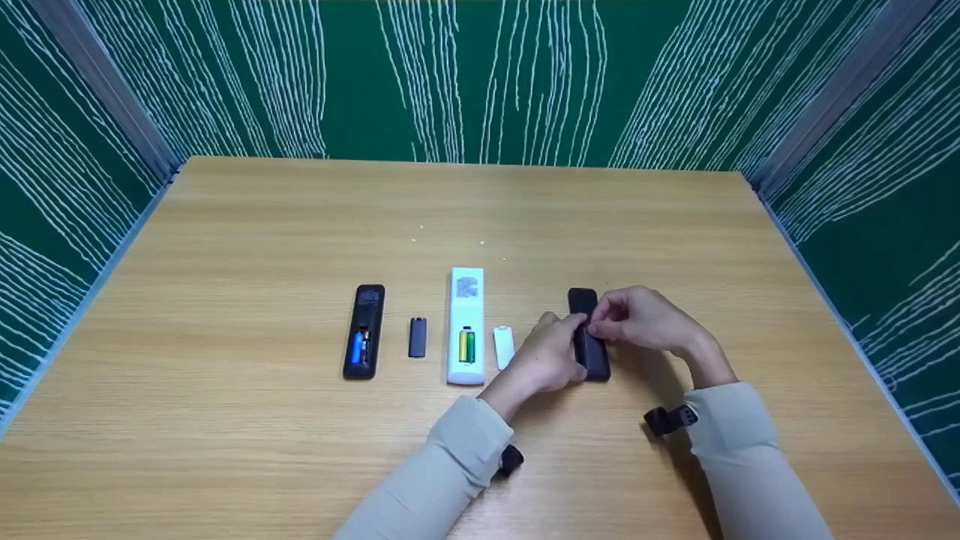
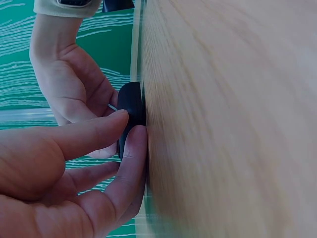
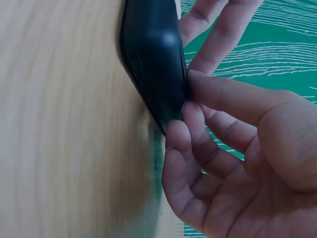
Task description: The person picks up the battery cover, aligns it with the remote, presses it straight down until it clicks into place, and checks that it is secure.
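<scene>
I judge the step in hand to be working at the right black remote, right of centre on the worktop. My left hand grips its left side; my right hand pinches its right edge. The next move calls for steady bracing. Leftward lie the white battery cover, crowding my left hand, white remote, dark cover and left black remote.

You are holding a slim black remote with your left hand while your right hand is touching its right side. It is lying lengthwise on the table, its rounded far end slanting slightly left; your fingers are covering its middle, apparently hiding detail there.
</scene>
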`<state>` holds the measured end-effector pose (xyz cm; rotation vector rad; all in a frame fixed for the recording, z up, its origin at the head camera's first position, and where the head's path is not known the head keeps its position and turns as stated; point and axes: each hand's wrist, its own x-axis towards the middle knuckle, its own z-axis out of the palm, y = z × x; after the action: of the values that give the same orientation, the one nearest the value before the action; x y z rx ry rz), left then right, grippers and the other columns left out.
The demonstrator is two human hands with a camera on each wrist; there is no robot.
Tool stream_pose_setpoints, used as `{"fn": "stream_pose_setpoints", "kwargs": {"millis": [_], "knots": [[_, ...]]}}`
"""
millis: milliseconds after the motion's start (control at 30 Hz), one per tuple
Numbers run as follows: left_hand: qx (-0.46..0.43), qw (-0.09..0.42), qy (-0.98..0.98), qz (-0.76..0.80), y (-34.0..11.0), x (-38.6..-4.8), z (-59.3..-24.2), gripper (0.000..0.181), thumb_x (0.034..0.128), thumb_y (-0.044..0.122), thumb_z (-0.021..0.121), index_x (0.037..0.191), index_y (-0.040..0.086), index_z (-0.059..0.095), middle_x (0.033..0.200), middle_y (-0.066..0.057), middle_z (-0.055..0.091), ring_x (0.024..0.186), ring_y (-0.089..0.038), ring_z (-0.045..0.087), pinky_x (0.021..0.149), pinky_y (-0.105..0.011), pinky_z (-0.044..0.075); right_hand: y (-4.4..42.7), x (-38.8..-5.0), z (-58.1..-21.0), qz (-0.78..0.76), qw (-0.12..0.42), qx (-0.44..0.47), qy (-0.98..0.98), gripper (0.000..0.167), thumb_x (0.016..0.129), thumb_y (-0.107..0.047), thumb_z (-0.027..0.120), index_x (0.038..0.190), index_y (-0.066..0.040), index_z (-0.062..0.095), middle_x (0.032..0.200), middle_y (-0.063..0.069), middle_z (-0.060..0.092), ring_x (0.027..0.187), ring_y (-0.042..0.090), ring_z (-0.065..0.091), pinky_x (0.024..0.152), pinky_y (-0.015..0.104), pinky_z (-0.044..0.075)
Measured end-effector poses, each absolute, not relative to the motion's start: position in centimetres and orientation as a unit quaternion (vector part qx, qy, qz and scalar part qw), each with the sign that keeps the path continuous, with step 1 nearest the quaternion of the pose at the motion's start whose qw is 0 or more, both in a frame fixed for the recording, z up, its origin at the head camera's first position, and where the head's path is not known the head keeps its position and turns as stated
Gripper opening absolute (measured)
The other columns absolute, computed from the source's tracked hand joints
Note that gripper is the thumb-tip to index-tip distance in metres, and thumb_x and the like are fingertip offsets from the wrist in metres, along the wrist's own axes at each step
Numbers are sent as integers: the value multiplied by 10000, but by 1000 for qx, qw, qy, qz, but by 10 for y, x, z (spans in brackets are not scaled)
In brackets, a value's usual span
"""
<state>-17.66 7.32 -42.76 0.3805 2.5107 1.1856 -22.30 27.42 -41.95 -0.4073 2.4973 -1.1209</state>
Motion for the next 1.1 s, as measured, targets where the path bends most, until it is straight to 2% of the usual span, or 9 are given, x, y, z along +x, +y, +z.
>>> {"fn": "stream_pose_setpoints", "kwargs": {"millis": [367, 567, 733, 900, 1100], "knots": [[129, 174, 882, 418, 73, -177, -427, 870, 830, -19, 851, 1604, 110, 477, 1336, -98, 543, 1131, -190, 559, 1088, -254, 450, 273, -222, -418, -383, 176, -145, 895, 171, 955, -141, 785, 1028, -15, 695, 835, 36, 676, 707, 127, 587, 615, 228, 469], [129, 172, 884, 415, 74, -177, -427, 880, 821, -18, 857, 1604, 112, 477, 1318, -100, 551, 1103, -187, 565, 1074, -258, 463, 273, -223, -417, -333, 164, -137, 918, 199, 955, -227, 790, 995, -74, 670, 859, 44, 683, 742, 176, 598, 650, 265, 483], [129, 175, 887, 408, 73, -177, -426, 865, 833, -3, 857, 1602, 124, 483, 1311, -93, 543, 1084, -182, 557, 1043, -242, 463, 273, -222, -416, -316, 153, -139, 926, 240, 950, -292, 795, 965, -91, 665, 840, 22, 653, 730, 163, 555, 638, 269, 437], [129, 175, 887, 406, 73, -177, -426, 866, 834, 3, 859, 1604, 123, 481, 1304, -89, 541, 1079, -181, 556, 1032, -236, 462, 273, -222, -416, -317, 167, -123, 925, 256, 957, -312, 783, 933, -87, 663, 764, 17, 655, 688, 156, 542, 623, 272, 425], [127, 179, 885, 410, 73, -177, -426, 863, 840, 4, 855, 1607, 127, 478, 1306, -84, 541, 1087, -182, 555, 1030, -242, 465, 275, -222, -415, -316, 192, -103, 923, 292, 972, -352, 757, 898, -87, 660, 756, 26, 695, 684, 162, 572, 596, 264, 414]]}}
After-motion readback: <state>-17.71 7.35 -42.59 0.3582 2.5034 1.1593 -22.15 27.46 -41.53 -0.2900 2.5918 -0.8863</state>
